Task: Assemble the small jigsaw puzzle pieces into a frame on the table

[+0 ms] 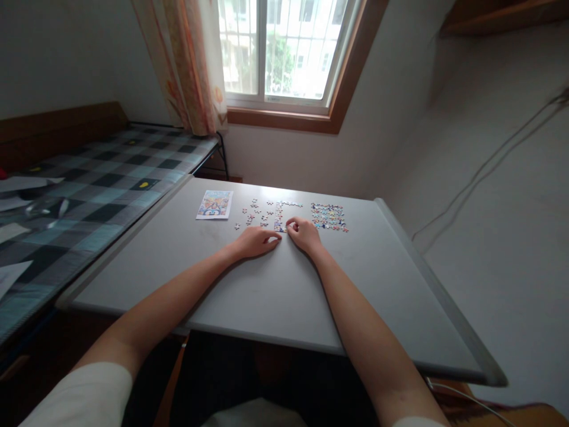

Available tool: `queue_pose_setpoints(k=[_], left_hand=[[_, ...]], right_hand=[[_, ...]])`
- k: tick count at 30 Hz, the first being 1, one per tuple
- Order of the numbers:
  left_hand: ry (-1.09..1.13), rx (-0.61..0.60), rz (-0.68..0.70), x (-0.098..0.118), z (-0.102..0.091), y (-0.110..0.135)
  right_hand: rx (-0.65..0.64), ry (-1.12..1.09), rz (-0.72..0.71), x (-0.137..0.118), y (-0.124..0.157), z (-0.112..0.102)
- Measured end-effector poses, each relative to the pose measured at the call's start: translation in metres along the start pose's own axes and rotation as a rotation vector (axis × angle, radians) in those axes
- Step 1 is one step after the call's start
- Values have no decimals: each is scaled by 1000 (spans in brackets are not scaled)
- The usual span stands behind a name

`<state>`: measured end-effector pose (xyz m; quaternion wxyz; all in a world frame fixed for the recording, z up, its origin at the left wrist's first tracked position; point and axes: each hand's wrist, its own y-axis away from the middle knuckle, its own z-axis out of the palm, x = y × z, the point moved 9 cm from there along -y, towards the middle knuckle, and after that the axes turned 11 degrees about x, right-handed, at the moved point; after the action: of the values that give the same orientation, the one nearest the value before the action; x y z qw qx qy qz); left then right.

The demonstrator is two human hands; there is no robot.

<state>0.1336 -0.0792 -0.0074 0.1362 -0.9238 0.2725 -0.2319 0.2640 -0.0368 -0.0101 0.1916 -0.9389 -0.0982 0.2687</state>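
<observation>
A partly joined jigsaw puzzle (278, 214) lies on the grey table (271, 290), with a strip down its left side and a strip along its top. My left hand (258, 242) rests at its lower left corner, fingers stretched towards it and a gap showing between thumb and forefinger. At the puzzle's lower right is my right hand (304, 234), thumb and fingers curled into a pinch; whatever is between the tips is too small to make out. Loose puzzle pieces (251, 219) are scattered left of the puzzle. A dense block of puzzle pieces (329, 216) lies to the right.
A printed picture sheet (214, 204) lies at the table's far left. Beside the table stands a bed with a checked cover (146, 154), with papers (18, 201) on it. A window (284, 53) and curtain (191, 65) are behind; a cable (480, 172) hangs along the right wall.
</observation>
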Motion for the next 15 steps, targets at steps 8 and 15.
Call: queue_pose_setpoints(k=[8, 15], left_hand=[[-4, 0, 4, 0, 0, 0], [-8, -5, 11, 1, 0, 0]], right_hand=[[10, -8, -4, 1, -1, 1], [-2, 7, 1, 0, 0, 0]])
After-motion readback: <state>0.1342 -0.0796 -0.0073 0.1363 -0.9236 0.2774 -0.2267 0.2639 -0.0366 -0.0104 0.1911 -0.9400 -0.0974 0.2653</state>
